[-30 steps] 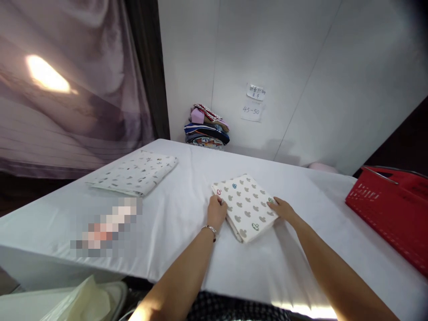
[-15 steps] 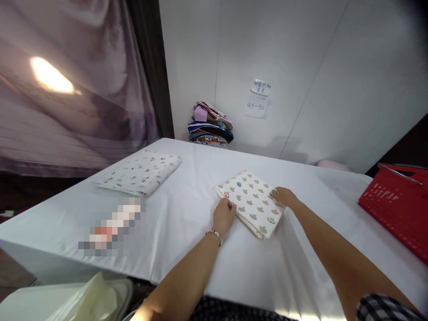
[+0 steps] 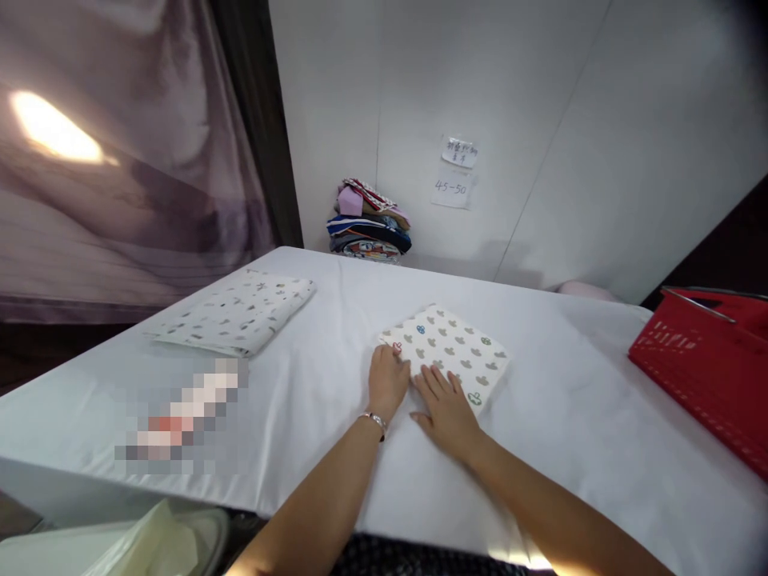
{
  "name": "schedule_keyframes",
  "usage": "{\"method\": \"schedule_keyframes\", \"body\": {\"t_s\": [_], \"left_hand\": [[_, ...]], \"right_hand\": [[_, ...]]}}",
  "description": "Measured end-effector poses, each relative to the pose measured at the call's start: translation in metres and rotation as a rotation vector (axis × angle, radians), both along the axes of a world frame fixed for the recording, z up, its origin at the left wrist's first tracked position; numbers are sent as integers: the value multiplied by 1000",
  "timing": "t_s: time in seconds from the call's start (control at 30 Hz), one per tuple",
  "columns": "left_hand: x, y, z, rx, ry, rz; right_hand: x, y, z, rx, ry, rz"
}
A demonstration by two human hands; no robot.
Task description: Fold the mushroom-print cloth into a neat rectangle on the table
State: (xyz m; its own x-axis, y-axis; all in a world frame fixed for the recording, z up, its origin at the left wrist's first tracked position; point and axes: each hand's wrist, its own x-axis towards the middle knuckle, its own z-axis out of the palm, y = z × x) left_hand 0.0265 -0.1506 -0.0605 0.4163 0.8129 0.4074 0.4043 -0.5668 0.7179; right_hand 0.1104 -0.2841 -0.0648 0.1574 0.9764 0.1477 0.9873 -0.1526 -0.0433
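A folded cream cloth printed with small grey, blue, red and green shapes lies on the white-covered table. My left hand, with a bracelet at the wrist, rests on the cloth's near-left corner, fingers curled over the edge. My right hand lies flat with fingers stretched out on the cloth's near edge, beside the left hand.
A second folded white cloth with small grey marks lies at the table's left. A stack of colourful folded fabrics sits at the far wall under paper notes. A red basket stands at the right. A blurred patch lies near left.
My right hand has left the cloth's right corner and moved left onto its near edge, flat beside the left hand. The cloth shifted slightly away from me.
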Motion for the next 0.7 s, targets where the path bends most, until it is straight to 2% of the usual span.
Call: {"method": "schedule_keyframes", "body": {"t_s": [0.1, 0.23, 0.3, 0.37, 0.47, 0.57, 0.7], "left_hand": [[9, 2, 9, 228, 11, -64], [30, 16, 20, 399, 210, -153], [39, 30, 19, 367, 353, -156], [45, 43, 14, 271, 489, -148], [49, 55, 7, 188, 581, -137], [49, 55, 7, 185, 597, -129], [47, 49, 14, 169, 630, -117]], "right_hand": [[1, 0, -2, 52, -30, 12], [-1, 2, -3, 78, -46, 9], [-2, 2, -2, 78, -38, 14], [-2, 1, 0, 75, -23, 22], [-2, 1, 3, 72, 9, 32], [-2, 2, 5, 77, 32, 26], [-1, 0, 6, 90, 57, 42]]}}
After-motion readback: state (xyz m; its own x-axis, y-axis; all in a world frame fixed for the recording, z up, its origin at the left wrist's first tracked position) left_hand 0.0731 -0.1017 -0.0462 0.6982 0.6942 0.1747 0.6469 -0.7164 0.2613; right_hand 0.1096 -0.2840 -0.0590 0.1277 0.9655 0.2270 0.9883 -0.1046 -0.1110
